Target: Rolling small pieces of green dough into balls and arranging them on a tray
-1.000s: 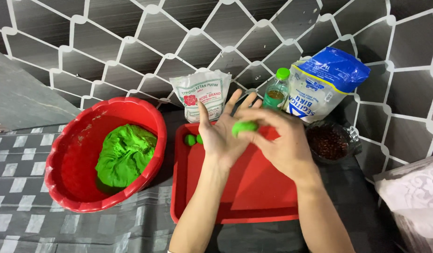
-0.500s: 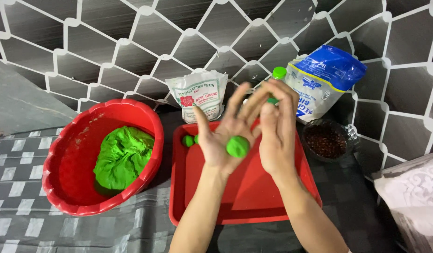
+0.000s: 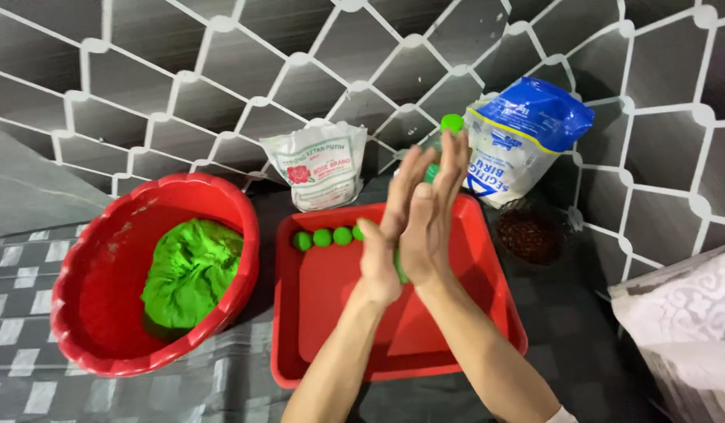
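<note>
While the left hand (image 3: 384,254) and right hand (image 3: 427,227) stand palm to palm above the red tray (image 3: 472,345), a lump of green dough (image 3: 398,265) sits squeezed between them, only a sliver showing at the heel of the palms. The fingers (image 3: 449,168) of both hands are stretched out straight and close together, pointing up and away, not curled around anything. This looks like the rolling step, shaping the lump into a ball; setting it down would call for opening the palms low over the tray, beside the row. Four small green balls (image 3: 328,237) already lie in a line along the tray's far edge. The red basin (image 3: 96,235) to the left holds a large mass of green dough (image 3: 192,270). Behind the tray stand a white bag (image 3: 315,164), a blue and white bag (image 3: 519,141), and a small dish (image 3: 531,235) of dark bits.
</note>
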